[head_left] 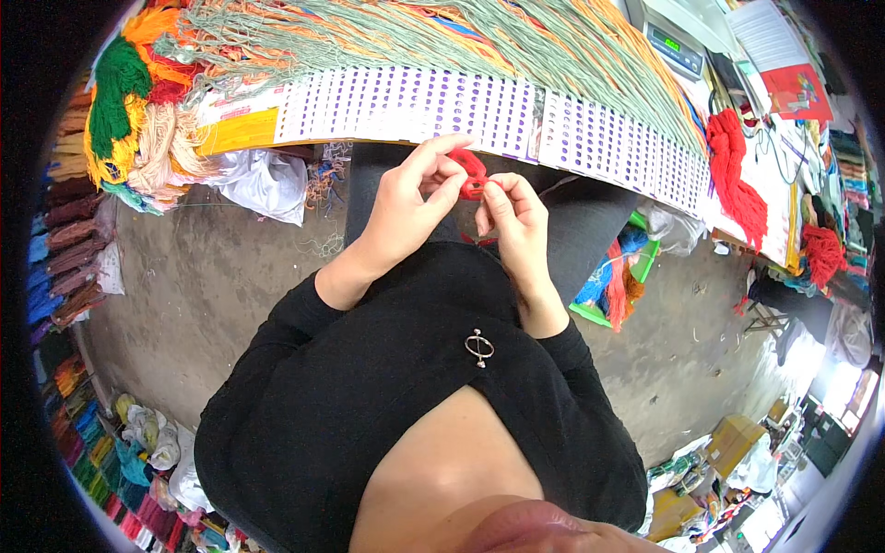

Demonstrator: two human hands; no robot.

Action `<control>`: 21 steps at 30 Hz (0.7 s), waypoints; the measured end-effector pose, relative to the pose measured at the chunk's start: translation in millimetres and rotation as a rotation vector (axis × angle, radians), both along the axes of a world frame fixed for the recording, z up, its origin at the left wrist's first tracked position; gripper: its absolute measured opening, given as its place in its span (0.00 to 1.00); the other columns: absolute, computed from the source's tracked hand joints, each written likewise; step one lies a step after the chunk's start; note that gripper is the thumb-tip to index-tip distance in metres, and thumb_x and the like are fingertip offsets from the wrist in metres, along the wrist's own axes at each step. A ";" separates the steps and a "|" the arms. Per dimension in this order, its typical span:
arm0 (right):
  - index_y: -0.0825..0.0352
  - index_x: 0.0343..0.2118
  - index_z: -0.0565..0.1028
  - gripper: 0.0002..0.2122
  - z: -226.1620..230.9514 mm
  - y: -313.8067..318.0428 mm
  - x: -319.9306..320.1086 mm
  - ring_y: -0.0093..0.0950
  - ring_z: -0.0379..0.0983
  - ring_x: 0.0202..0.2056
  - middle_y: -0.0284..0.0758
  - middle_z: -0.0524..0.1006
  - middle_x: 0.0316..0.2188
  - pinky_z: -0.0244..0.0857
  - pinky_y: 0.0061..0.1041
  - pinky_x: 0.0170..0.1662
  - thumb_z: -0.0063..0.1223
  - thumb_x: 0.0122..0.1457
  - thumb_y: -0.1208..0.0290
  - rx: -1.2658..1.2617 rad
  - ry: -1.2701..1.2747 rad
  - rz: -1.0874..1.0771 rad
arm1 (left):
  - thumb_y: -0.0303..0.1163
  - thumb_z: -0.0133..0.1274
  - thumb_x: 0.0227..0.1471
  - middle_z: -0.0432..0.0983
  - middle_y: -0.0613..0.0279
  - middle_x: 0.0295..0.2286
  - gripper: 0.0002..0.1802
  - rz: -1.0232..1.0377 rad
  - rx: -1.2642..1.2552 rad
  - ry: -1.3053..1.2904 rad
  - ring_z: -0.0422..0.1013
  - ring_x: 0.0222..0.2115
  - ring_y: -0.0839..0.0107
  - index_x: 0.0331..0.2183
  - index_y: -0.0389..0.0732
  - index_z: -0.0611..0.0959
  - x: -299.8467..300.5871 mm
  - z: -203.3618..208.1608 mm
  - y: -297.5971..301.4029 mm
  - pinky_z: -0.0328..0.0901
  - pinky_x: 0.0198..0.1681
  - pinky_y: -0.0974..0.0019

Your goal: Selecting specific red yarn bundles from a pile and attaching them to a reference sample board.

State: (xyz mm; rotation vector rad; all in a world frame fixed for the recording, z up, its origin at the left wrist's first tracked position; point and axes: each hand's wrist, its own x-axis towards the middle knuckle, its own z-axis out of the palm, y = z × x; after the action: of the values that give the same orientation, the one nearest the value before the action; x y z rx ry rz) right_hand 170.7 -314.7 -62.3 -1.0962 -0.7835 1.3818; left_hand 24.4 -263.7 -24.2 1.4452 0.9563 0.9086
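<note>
A small loop of red yarn (469, 164) is held up between my two hands, just off the table's near edge. My left hand (410, 198) pinches it between thumb and fingers. From the other side, my right hand (516, 214) grips the lower part of the yarn with thumb and forefinger. Behind the yarn runs a long white card strip (406, 111) with rows of purple-marked holes. Grey-green and orange threads (415, 41) fan out from its far side.
Green, orange and yellow yarn hanks (120, 101) hang at the table's left end. Red yarn (733, 175) drapes over the right side, near a digital scale (673, 46). A green-edged container (595, 313) with coloured yarn stands below. Shelves of yarn (74, 249) line the left.
</note>
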 end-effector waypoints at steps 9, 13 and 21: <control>0.69 0.33 0.70 0.06 2.5 1.2 4.4 0.15 0.64 0.19 0.29 0.71 0.23 0.56 0.12 0.23 0.45 0.60 0.71 -0.067 0.233 0.014 | 0.21 0.47 0.52 0.71 0.68 0.27 0.20 -0.062 -0.189 -0.223 0.67 0.29 0.84 0.48 0.36 0.68 0.1 -10.1 1.5 0.63 0.35 0.78; 0.68 0.34 0.70 0.06 5.5 1.9 3.3 0.15 0.64 0.19 0.29 0.71 0.22 0.56 0.12 0.23 0.45 0.60 0.71 -0.085 0.236 0.011 | 0.22 0.48 0.52 0.71 0.68 0.28 0.20 -0.100 -0.161 -0.157 0.67 0.29 0.84 0.48 0.36 0.68 -0.1 -8.7 0.4 0.62 0.34 0.79; 0.68 0.35 0.70 0.06 7.0 3.2 5.6 0.17 0.64 0.19 0.31 0.72 0.23 0.58 0.13 0.24 0.44 0.60 0.72 -0.123 0.388 0.037 | 0.23 0.47 0.53 0.70 0.65 0.28 0.18 -0.074 -0.324 -0.393 0.68 0.29 0.80 0.47 0.37 0.68 0.5 -13.6 6.8 0.63 0.35 0.76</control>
State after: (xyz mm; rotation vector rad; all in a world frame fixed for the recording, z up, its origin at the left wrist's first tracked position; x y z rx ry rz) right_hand 176.3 -311.5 -55.4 -0.8697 -0.4423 1.6279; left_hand 24.9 -256.9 -37.8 0.9754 0.7102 0.8940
